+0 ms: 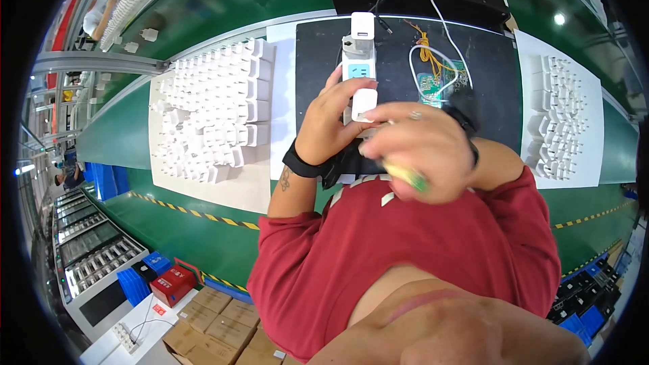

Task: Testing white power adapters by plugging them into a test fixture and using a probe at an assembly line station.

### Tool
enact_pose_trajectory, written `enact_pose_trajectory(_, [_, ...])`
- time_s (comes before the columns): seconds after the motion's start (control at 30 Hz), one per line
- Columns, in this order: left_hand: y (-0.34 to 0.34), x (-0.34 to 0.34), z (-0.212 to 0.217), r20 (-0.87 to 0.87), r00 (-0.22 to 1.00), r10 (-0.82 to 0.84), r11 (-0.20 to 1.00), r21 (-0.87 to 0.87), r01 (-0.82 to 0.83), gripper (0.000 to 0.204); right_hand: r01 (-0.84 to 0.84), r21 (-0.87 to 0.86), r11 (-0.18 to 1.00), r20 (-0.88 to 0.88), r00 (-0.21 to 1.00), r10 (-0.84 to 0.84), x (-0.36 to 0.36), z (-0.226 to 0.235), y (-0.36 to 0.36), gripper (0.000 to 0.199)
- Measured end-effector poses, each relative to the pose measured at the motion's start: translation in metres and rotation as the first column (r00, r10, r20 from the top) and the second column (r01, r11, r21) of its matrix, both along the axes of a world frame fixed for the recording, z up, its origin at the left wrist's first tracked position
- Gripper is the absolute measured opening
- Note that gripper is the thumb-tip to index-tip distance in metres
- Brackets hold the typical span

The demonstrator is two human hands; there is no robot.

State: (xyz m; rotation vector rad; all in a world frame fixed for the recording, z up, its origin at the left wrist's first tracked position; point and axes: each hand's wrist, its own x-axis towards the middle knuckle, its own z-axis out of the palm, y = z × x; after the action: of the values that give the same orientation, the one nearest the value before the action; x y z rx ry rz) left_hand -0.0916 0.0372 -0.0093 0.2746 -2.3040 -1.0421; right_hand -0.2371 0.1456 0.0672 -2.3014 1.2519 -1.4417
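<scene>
My left hand (323,120) is closed round a white charger (365,103), its fingers and thumb at the charger's left side and edges. The charger sits over the near part of a white power strip (359,71) with a blue socket face. Another white charger (363,26) is at the strip's far end. Close by on the right, my right hand (429,152) is curled round a tool with a yellow and green handle (405,174). Motion smears that hand, and the tool's working end cannot be made out.
White charger housings (209,105) stand in rows on the left. More white pieces (560,118) cover a sheet on the right. On the black mat (318,47) lie a green circuit board (430,86), yellow wires (424,51) and a white cable (439,17).
</scene>
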Motion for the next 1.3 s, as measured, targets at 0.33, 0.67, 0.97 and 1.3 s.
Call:
enact_pose_trajectory(0.33, [0.002,0.005,-0.008,0.111,0.994,-0.015,0.999,0.038,0.011,0.076,0.404,0.204,0.892,0.236,0.864,-0.445,-0.04,-0.062,-0.076,0.021])
enact_pose_trajectory(0.67, [-0.005,0.002,-0.014,0.078,0.996,-0.049,0.999,0.019,0.047,0.068,0.392,0.101,0.914,0.14,0.904,-0.403,-0.037,-0.054,-0.078,0.018])
enact_pose_trajectory(0.97, [-0.044,0.002,0.057,-0.265,0.897,0.355,0.901,0.353,-0.252,0.09,0.33,0.008,0.944,0.019,0.944,-0.33,-0.048,-0.08,-0.075,0.023])
enact_pose_trajectory(1.3, [-0.26,-0.145,-0.008,0.166,0.396,0.903,0.261,-0.944,-0.2,0.017,0.441,-0.089,0.893,-0.106,0.887,-0.449,-0.079,0.067,0.002,0.043])
